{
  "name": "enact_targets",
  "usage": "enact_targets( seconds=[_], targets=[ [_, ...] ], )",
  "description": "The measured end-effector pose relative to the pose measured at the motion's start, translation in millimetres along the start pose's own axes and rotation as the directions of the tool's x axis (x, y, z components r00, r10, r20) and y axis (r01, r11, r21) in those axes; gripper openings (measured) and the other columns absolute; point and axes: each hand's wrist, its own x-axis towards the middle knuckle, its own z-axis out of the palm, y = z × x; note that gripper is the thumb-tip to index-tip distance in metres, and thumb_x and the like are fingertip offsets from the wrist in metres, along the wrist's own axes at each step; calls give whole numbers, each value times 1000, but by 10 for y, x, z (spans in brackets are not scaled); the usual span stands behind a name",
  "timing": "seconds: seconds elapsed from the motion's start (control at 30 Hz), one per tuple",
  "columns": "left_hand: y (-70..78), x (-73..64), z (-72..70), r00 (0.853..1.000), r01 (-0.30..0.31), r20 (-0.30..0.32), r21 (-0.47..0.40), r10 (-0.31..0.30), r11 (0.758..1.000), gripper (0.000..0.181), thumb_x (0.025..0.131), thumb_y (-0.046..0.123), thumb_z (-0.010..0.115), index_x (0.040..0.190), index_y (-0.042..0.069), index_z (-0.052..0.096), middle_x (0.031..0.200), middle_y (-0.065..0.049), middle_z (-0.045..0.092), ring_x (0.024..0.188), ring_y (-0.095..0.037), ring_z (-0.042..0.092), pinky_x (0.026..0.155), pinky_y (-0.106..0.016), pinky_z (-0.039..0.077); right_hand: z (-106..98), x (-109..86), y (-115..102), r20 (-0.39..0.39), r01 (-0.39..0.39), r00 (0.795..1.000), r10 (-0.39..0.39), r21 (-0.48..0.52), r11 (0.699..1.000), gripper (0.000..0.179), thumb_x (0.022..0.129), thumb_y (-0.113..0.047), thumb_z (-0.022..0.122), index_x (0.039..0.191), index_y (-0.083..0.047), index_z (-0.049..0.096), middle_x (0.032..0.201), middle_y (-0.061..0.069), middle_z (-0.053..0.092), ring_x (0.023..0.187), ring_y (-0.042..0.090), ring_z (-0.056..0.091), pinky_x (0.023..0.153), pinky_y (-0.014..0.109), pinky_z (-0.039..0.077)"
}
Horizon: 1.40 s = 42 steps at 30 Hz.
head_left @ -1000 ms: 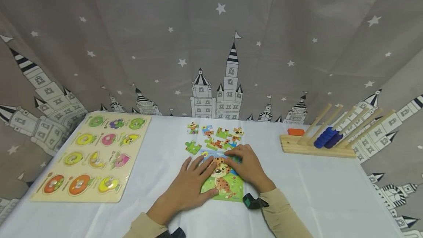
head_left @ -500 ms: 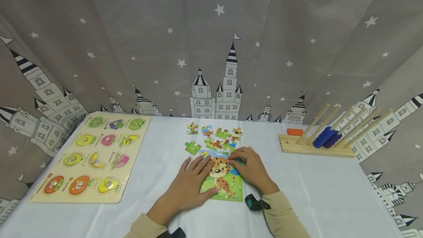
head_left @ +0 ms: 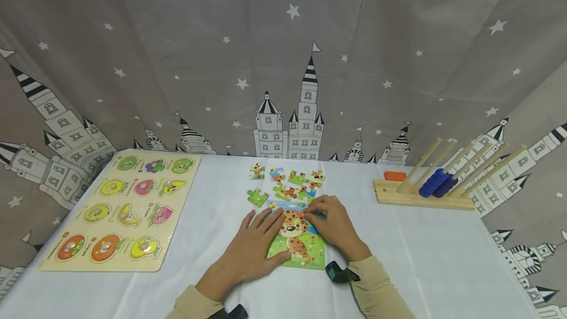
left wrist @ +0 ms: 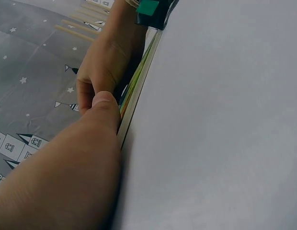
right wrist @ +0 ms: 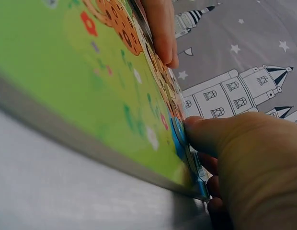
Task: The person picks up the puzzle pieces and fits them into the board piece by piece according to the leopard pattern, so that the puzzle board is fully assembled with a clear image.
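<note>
A leopard picture puzzle (head_left: 305,247) lies on the white table, its green lower part and spotted leopard in plain view. My left hand (head_left: 250,245) rests flat on its left side, fingers spread, with the thumb near the lower edge. At the upper right of the picture my right hand (head_left: 338,225) bends its fingers and pinches a puzzle piece (right wrist: 179,139) between thumb and fingers, right against the board. The hand hides most of that piece. Just beyond the puzzle, several loose puzzle pieces (head_left: 258,197) lie spread out, some overlapping.
To the left lies a wooden fruit peg board (head_left: 170,213). A wooden stand with rods (head_left: 398,198) holds blue rings (head_left: 434,182) at the right, with an orange block (head_left: 395,176) by its back edge. A grey castle-print curtain (head_left: 204,38) hangs behind the table.
My right hand has shifted slightly at the puzzle's upper right, its fingers drawn closer to the thumb. The left hand stays in place on the picture.
</note>
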Motion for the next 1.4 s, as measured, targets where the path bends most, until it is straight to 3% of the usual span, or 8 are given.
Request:
enact_targets(
  seconds=[0.37, 0.5, 0.7, 0.93, 1.07, 1.17, 1.3, 1.4],
  targets=[
    [-16, 3, 15, 1000, 2, -1, -2, -2, 1000, 86, 95, 73, 45, 161, 18, 34, 168, 2, 32, 155, -29, 30, 125, -60, 23, -3, 13, -23, 6, -8, 1000, 8, -11, 1000, 5, 88, -22, 81, 85, -23, 77, 105, -3, 71, 99, 17, 58, 90, 39, 52],
    [-26, 5, 18, 1000, 9, 15, -13, -9, 1000, 90, 93, 77, 44, 161, 20, 32, 169, 4, 30, 156, -29, 29, 126, -59, 21, -17, 35, 20, 5, -29, 1000, 29, 35, 999, 5, 89, -23, 80, 92, -22, 77, 105, -3, 72, 101, 17, 62, 94, 40, 53],
    [-38, 0, 2, 1000, 15, 27, -27, -14, 1000, 96, 89, 82, 45, 162, 20, 31, 169, 5, 28, 156, -28, 27, 126, -59, 21, -58, 183, 195, -55, -127, 989, 136, 133, 983, 28, 92, -24, 76, 117, -12, 72, 117, 5, 69, 109, 22, 65, 100, 43, 54],
    [-20, 3, -15, 999, 16, 39, -42, -15, 999, 98, 88, 82, 46, 162, 20, 31, 170, 4, 28, 157, -28, 26, 126, -59, 19, -139, 495, 425, -67, -201, 976, 205, 54, 978, 54, 92, -34, 75, 138, -9, 61, 123, 11, 63, 107, 25, 59, 97, 41, 50],
    [-10, 5, -18, 999, 30, 46, -54, -27, 998, 99, 87, 83, 47, 162, 20, 31, 170, 5, 28, 157, -28, 25, 127, -59, 17, -178, 643, 449, -29, -207, 978, 206, -11, 978, 70, 90, -47, 75, 146, -10, 55, 126, 12, 60, 105, 26, 55, 93, 43, 48],
    [-13, 4, -15, 998, 36, 54, -53, -33, 998, 99, 86, 84, 46, 162, 21, 31, 170, 5, 27, 158, -27, 24, 127, -58, 17, -186, 726, 416, 9, -215, 976, 216, -56, 975, 79, 87, -54, 76, 149, -10, 53, 132, 14, 56, 114, 29, 56, 100, 47, 48],
    [-23, 8, 8, 997, 45, 62, -52, -41, 998, 100, 86, 85, 45, 162, 22, 29, 170, 6, 26, 158, -26, 22, 128, -57, 16, -193, 784, 357, 43, -238, 970, 241, -70, 969, 78, 85, -52, 78, 147, -10, 55, 138, 17, 52, 128, 36, 53, 112, 52, 44],
    [-22, 14, 28, 997, 46, 59, -51, -42, 998, 100, 86, 85, 45, 162, 22, 29, 170, 6, 26, 158, -26, 23, 127, -57, 16, -195, 787, 347, 33, -259, 965, 261, -41, 965, 72, 86, -47, 79, 143, -10, 58, 137, 16, 55, 125, 36, 54, 110, 53, 45]
  ],
)
